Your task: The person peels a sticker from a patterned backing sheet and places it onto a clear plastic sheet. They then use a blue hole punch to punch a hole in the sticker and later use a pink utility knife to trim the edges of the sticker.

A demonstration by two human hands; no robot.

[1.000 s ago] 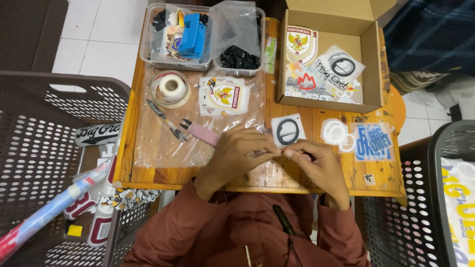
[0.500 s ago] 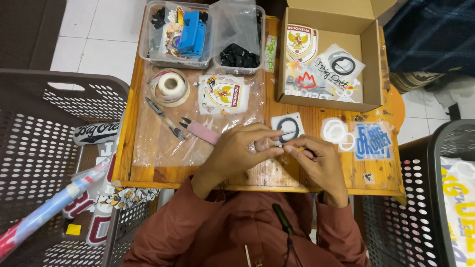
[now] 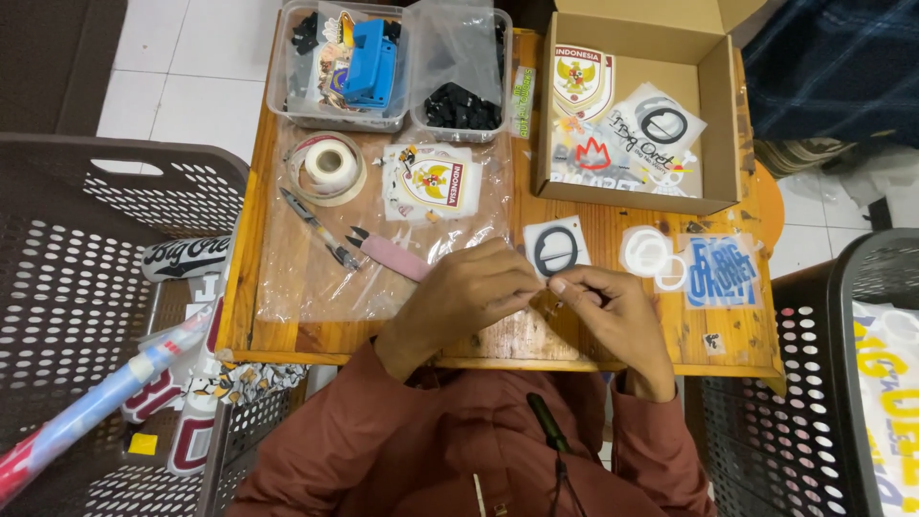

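A small white square sticker with a dark ring [image 3: 555,247] lies on the wooden table [image 3: 613,215] just beyond my fingers. My left hand [image 3: 469,295] and my right hand [image 3: 613,311] meet fingertip to fingertip at its near edge, both pinched there. What lies between the fingertips is too small to make out. A pink-handled pair of cutters [image 3: 394,257] lies just left of my left hand on a clear plastic sheet [image 3: 316,287].
An open cardboard box [image 3: 546,115] of stickers stands at the back right, and two clear tubs [image 3: 287,91] of small parts at the back. A tape roll [image 3: 325,163], a craft knife [image 3: 316,230], a crest sticker [image 3: 436,182], white rings [image 3: 646,251] and a blue letter sticker [image 3: 723,273] lie around. Dark baskets [image 3: 67,287] flank the table.
Both hands have shifted slightly away from me, so the pinched fingertips now sit at the ring sticker's near edge. The sticker has stayed in place.
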